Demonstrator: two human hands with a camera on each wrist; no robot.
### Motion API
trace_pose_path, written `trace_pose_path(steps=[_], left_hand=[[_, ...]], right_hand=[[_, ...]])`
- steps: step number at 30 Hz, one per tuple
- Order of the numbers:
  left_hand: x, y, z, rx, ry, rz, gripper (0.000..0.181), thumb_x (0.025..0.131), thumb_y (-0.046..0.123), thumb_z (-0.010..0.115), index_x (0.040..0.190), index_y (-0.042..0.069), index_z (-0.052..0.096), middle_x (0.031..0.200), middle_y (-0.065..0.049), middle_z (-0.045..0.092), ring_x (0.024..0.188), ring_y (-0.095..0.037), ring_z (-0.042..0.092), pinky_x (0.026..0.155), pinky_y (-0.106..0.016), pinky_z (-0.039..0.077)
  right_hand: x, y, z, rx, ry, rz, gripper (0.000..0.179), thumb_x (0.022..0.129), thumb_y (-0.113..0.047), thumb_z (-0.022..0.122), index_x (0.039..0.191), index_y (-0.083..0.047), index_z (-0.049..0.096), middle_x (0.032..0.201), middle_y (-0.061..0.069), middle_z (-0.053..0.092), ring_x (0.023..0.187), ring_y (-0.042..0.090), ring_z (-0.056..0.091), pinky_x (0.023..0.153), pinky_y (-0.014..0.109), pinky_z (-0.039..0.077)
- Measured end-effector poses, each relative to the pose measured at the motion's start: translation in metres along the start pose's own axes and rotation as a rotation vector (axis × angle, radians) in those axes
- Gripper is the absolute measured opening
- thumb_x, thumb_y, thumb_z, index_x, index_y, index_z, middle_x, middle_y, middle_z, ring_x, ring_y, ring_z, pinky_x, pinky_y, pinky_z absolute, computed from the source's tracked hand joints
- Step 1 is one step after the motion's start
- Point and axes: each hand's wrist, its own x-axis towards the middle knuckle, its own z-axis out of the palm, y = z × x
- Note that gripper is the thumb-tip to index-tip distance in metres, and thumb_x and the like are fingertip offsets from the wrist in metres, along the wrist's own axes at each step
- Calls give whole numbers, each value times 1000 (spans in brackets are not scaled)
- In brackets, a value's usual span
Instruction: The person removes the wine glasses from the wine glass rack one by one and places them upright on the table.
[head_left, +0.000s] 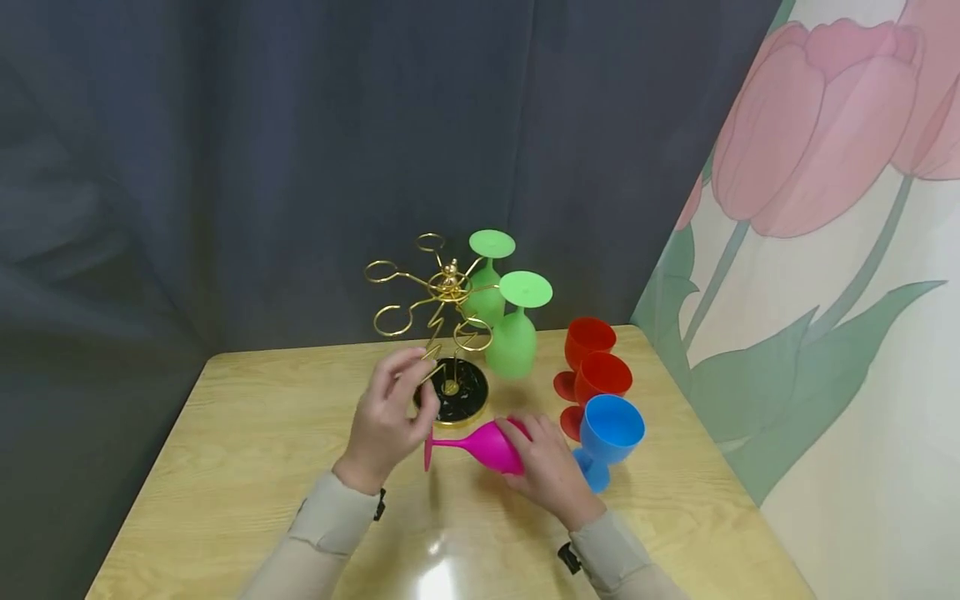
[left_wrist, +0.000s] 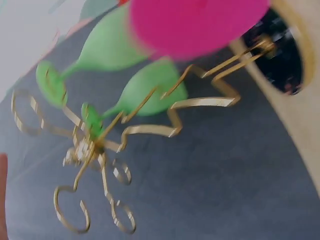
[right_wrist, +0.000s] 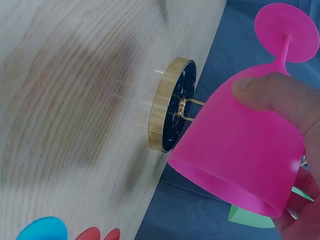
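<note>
My right hand (head_left: pixel 551 467) grips a pink goblet (head_left: pixel 491 447) round its bowl. The goblet lies sideways in the air, its foot pointing left and its mouth towards the palm. Close to that foot, my left hand (head_left: pixel 390 412) is raised with loosely bent fingers and holds nothing that shows. Behind both hands stands a gold wire goblet rack (head_left: pixel 448 287) with ring-ended arms and a round black base (head_left: pixel 463 390). Two green goblets (head_left: pixel 513 343) hang upside down from its right side by their feet. In the left wrist view, the pink foot (left_wrist: pixel 195 25) looms near the camera.
Two red goblets (head_left: pixel 589 340) and a blue goblet (head_left: pixel 612 427) stand upright in a row on the right of the wooden table (head_left: pixel 247 467). A dark curtain (head_left: pixel 337 167) hangs behind the table, and a tulip-painted wall (head_left: pixel 817 250) borders its right side.
</note>
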Motion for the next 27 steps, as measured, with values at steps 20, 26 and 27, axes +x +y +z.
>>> trace_pose_path(steps=[20,26,27], left_hand=[[-55,38,37,179,-860,-263,60,81,13,85,133,0,58,125,-17,57,102,-32,61,82,-37,60],[-61,44,44,337,-942,-234,52,80,6,82,127,-2,61,106,-13,63,92,-26,63,74,-30,60],[-62,45,45,365,-947,-224,47,82,5,80,124,-3,62,103,-13,64,90,-24,64,72,-29,60]], right_hand=[[1,-1,-2,-61,15,-47,80,60,-21,100,131,-9,66,127,12,62,118,33,54,95,46,53],[3,-3,-1,-62,10,-50,81,60,-21,100,132,-8,65,126,13,62,117,33,55,96,48,51],[3,-4,-1,-62,7,-51,81,60,-21,99,132,-8,65,126,13,62,116,33,55,96,48,51]])
